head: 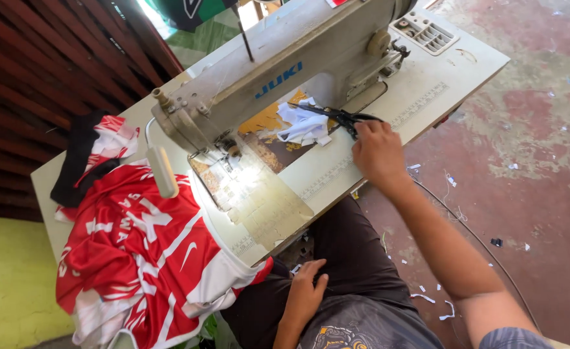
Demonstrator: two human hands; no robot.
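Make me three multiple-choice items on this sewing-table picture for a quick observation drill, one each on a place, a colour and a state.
1. Where do the scissors lie?
A. On the floor
B. On the table, under the sewing machine's arm, beside white scraps
C. On the garment

2. What are the main colours of the garment draped over the table's left end?
A. Red and white
B. Blue and yellow
C. All green

3. What is the left hand doing?
A. Gripping the scissors
B. Lifting the garment
C. Resting on the person's lap

Answers: 1 B, the right hand reaches them beside the white scraps under the sewing machine; 2 A, red cloth with white markings; 3 C, it lies on dark trousers, holding nothing.
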